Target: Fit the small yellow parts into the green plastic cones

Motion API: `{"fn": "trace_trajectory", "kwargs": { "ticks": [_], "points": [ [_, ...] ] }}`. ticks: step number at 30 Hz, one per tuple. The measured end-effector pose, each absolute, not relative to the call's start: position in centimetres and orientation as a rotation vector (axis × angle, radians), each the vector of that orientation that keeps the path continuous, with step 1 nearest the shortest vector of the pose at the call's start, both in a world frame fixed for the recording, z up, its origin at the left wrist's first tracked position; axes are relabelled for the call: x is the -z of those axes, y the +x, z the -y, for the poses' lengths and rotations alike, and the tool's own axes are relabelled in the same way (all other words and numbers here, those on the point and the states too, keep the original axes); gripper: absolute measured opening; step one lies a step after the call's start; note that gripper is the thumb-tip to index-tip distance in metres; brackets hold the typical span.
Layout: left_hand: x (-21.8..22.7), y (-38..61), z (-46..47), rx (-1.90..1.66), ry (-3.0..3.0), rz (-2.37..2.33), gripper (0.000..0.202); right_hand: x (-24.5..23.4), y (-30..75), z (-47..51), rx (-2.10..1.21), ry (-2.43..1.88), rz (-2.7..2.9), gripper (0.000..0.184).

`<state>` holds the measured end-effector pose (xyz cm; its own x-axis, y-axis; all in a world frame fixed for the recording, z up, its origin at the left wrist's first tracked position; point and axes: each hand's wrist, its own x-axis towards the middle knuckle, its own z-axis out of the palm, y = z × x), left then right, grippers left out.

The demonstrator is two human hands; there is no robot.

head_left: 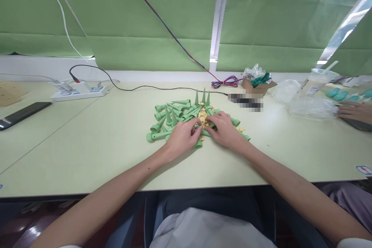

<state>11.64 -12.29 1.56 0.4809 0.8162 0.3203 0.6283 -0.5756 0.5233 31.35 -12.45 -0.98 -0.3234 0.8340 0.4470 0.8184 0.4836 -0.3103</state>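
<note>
A loose pile of green plastic cone-shaped spikes (159, 135) lies on the table, some upright and many on their sides. In its middle is a small heap of yellow pieces (202, 115), too small to name. My left hand (183, 136) reaches into the near side of the heap, fingers curled and thumb close to the index finger. Facing it from the right, my right hand (224, 128) has its fingers bent down at the yellow pieces, over some green spikes. Whatever lies between the fingertips of either hand is too small to make out.
A power strip (80, 92) and a black phone (24, 114) lie at the left. Behind the pile are a thin black cable (151, 86) and a small carton (255, 87). At right stand a plastic cup (312, 83) and another person's hand (356, 111).
</note>
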Motion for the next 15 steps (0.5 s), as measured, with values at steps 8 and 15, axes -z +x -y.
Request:
{"fn": "trace_trajectory", "kwargs": {
  "ticks": [8, 15],
  "points": [
    [-1.60, 11.69, 12.33, -0.795, 2.387, -1.236, 0.019, 0.87, 31.15, 12.51, 0.036, -1.365, 2.244, 0.013],
    [-1.65, 11.71, 12.30, -0.792, 2.376, -1.236, 0.018, 0.97, 31.05, 12.36, -0.014, -1.355, 2.209, 0.013]
  ]
}}
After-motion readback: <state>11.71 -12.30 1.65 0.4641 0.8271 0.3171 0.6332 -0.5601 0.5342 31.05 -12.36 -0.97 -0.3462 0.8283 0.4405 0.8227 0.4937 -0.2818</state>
